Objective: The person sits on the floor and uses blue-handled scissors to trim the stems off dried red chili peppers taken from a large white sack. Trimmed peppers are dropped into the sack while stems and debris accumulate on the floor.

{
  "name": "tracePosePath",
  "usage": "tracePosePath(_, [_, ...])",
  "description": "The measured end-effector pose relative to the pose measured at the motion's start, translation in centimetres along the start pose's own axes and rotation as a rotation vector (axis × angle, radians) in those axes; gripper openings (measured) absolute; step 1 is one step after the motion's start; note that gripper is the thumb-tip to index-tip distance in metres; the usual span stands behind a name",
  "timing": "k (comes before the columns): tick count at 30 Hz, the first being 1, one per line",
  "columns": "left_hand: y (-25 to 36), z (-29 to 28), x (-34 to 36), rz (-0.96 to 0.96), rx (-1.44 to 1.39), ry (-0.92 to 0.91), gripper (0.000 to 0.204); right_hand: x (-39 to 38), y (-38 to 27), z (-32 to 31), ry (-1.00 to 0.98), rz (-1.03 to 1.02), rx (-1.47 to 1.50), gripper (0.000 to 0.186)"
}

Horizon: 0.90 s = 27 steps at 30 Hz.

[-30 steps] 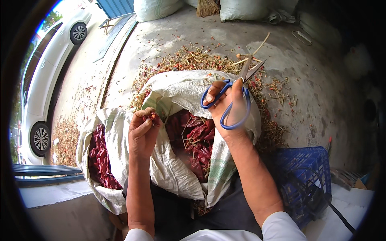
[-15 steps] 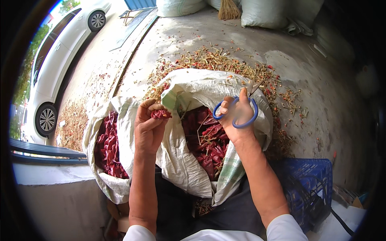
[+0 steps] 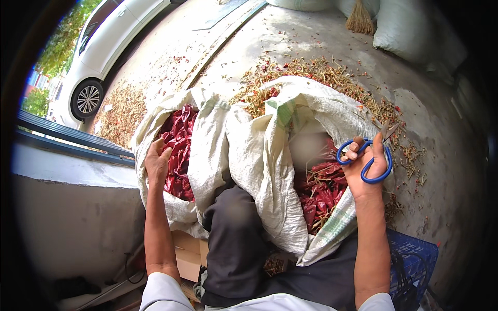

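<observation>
Hands are held apart: the left hand [image 3: 157, 163] is at the mouth of the left sack [image 3: 210, 150], fingers loosely curled, any grip impossible to tell; the right hand [image 3: 367, 166] grasps blue-handled scissors [image 3: 374, 181]. Woven and supple, that sack and the right sack [image 3: 254, 171] are likely heaviest, best gathered by the rim. Dried red peppers [image 3: 179, 171] lie inside both, probably light, slick and brittle, wanting a gentle pinch. Stiff, the scissors are safest held by their loops.

glossy wrinkled dried chillies [image 3: 179, 155], matt woven-plastic sacks [image 3: 244, 150], smooth plastic scissor handles [image 3: 374, 181], metal blades [image 3: 392, 131], rough concrete floor [image 3: 441, 135]
</observation>
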<state>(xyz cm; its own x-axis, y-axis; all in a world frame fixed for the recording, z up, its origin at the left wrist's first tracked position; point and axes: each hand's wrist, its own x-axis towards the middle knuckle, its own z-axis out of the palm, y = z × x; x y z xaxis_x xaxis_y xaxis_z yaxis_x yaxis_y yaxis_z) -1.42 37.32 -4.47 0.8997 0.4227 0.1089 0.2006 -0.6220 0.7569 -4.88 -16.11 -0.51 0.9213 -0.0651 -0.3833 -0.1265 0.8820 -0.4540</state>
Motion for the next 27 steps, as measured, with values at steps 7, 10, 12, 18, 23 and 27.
tracePosePath(7, [-3.3,2.4,1.0,-0.081,0.392,-0.082,0.027,0.1,0.4,-0.1,-0.021,0.015,-0.041,0.049])
tracePosePath(10, [-4.3,2.0,0.5,-0.139,0.241,-0.032,0.022,0.3,0.1,-0.7,-0.047,0.012,-0.071,0.051])
tracePosePath(12, [-5.5,1.5,0.0,-0.110,0.268,-0.005,0.022,0.2,0.1,-0.7,-0.063,0.019,-0.073,0.050])
tracePosePath(18, [-5.5,2.3,-0.6,-0.112,0.110,-0.060,0.023,-0.4,0.3,-0.5,-0.046,0.046,-0.073,0.048])
tracePosePath(23, [-7.1,2.1,-0.5,-0.134,-0.027,-0.027,0.017,-0.5,-0.1,-0.6,-0.044,0.024,-0.074,0.047])
tracePosePath(27, [-6.3,3.2,-1.0,-0.204,-0.040,-0.045,0.025,-0.8,-0.2,-0.5,-0.050,0.021,-0.089,0.047])
